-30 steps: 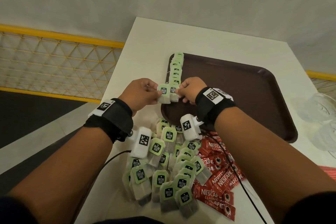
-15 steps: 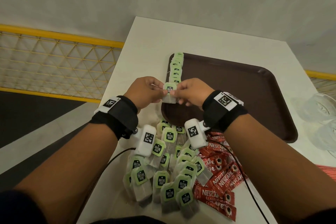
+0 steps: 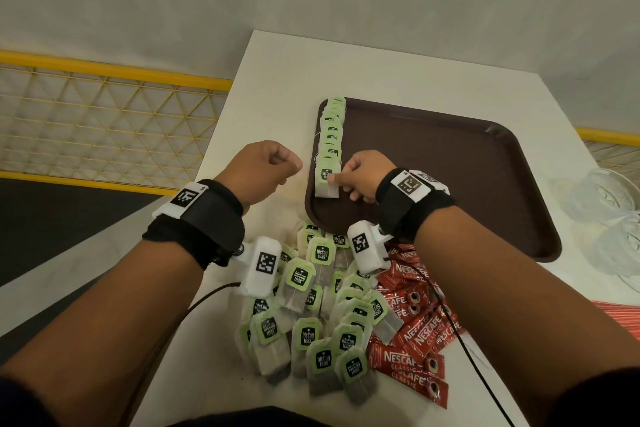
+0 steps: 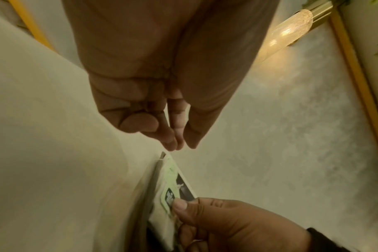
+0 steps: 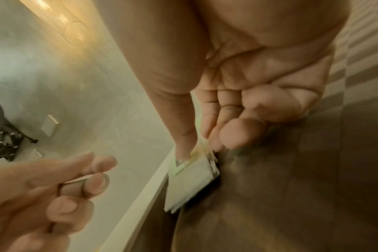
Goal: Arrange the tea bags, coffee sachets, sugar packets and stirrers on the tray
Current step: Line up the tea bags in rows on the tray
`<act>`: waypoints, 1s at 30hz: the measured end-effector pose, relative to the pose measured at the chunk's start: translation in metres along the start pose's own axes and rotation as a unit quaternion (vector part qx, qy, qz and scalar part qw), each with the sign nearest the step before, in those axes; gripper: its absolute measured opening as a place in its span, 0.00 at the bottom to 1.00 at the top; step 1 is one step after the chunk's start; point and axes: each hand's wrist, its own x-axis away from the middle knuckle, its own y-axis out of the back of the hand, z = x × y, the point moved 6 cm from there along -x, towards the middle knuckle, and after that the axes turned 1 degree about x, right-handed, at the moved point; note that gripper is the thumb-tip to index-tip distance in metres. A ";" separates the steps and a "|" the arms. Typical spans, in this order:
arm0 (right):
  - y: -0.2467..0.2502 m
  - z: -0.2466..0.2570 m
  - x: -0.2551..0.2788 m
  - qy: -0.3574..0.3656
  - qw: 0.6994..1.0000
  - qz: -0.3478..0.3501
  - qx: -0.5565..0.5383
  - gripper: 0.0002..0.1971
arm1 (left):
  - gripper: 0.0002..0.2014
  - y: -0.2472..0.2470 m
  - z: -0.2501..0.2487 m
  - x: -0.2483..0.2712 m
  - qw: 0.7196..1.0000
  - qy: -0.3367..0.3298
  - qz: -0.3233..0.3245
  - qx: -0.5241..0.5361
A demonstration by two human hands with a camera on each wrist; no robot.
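A brown tray [image 3: 450,184] lies on the white table [image 3: 381,73]. A row of green-tagged tea bags [image 3: 332,128] stands along the tray's left edge. My right hand [image 3: 334,180] pinches the nearest tea bag [image 3: 325,184] of that row between thumb and fingers, and the bag touches the tray; the right wrist view shows the same pinch [image 5: 196,146] on the bag [image 5: 190,177]. My left hand [image 3: 277,163] hovers over the table just left of the tray, fingers curled and holding nothing [image 4: 177,141]. Loose tea bags [image 3: 311,315] and red coffee sachets [image 3: 415,333] are heaped near me.
Clear glassware [image 3: 602,204] stands right of the tray. A red-striped item [image 3: 620,315] shows at the right edge. A yellow mesh railing [image 3: 104,121] runs left of the table. Black wrist cables [image 3: 460,340] trail over the sachets. Most of the tray floor is bare.
Both hands carried a tea bag forward to the row's near end. The left hand has let go and drawn back to the left; the right hand still pinches the bag.
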 end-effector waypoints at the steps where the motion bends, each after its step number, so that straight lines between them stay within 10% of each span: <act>1: 0.003 0.000 0.003 0.015 1.000 -0.009 0.000 0.12 | 0.03 0.002 -0.002 0.004 1.000 -0.007 0.005 -0.005; 12: -0.003 -0.009 0.106 0.176 0.964 0.136 0.143 0.17 | 0.16 -0.025 -0.007 0.072 0.946 -0.077 0.197 -0.247; 19: -0.024 -0.026 0.143 0.203 0.913 0.141 0.324 0.31 | 0.30 -0.034 0.016 0.089 0.896 -0.031 0.213 -0.388; 30: -0.039 -0.030 0.142 0.254 0.912 0.121 0.300 0.15 | 0.15 -0.034 0.007 0.088 0.932 -0.055 0.171 -0.316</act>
